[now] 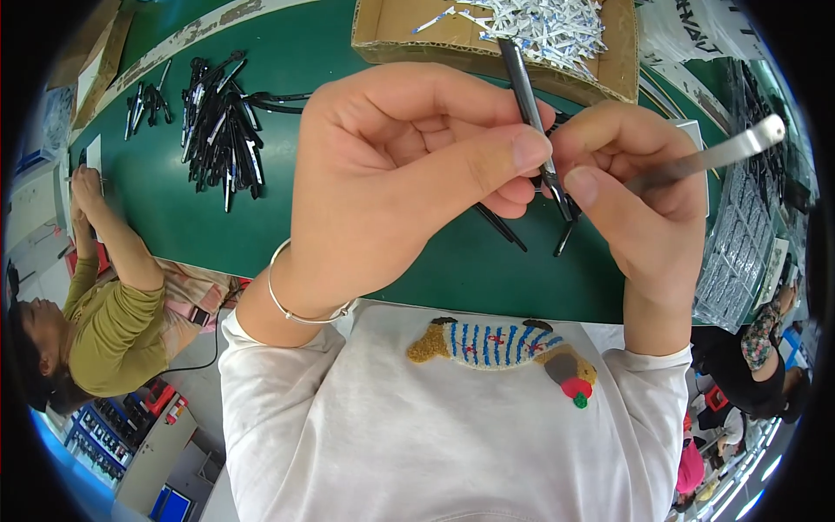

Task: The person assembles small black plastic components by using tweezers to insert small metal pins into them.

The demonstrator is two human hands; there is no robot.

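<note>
Over the near part of the green table [409, 270], my left hand [391, 165] pinches a slim black strip-shaped part [520, 83] between thumb and fingers. It is tilted, its far end up toward the carton. Close beside it, my right hand [644, 187] is closed around metal tweezers [718, 157], whose rounded rear end sticks out to the right. Their tips are hidden behind my fingers. My right thumb and forefinger are at the strip's lower end; whether they touch it I cannot tell. More black strips [502, 229] lie on the table below my hands.
A cardboard carton [487, 63] of white-and-blue slips [548, 35] stands beyond my hands. At the left lie a large pile of black strips [222, 130] and a smaller one [148, 106]. Clear plastic trays [735, 252] are at the right. A co-worker [122, 322] sits at the left.
</note>
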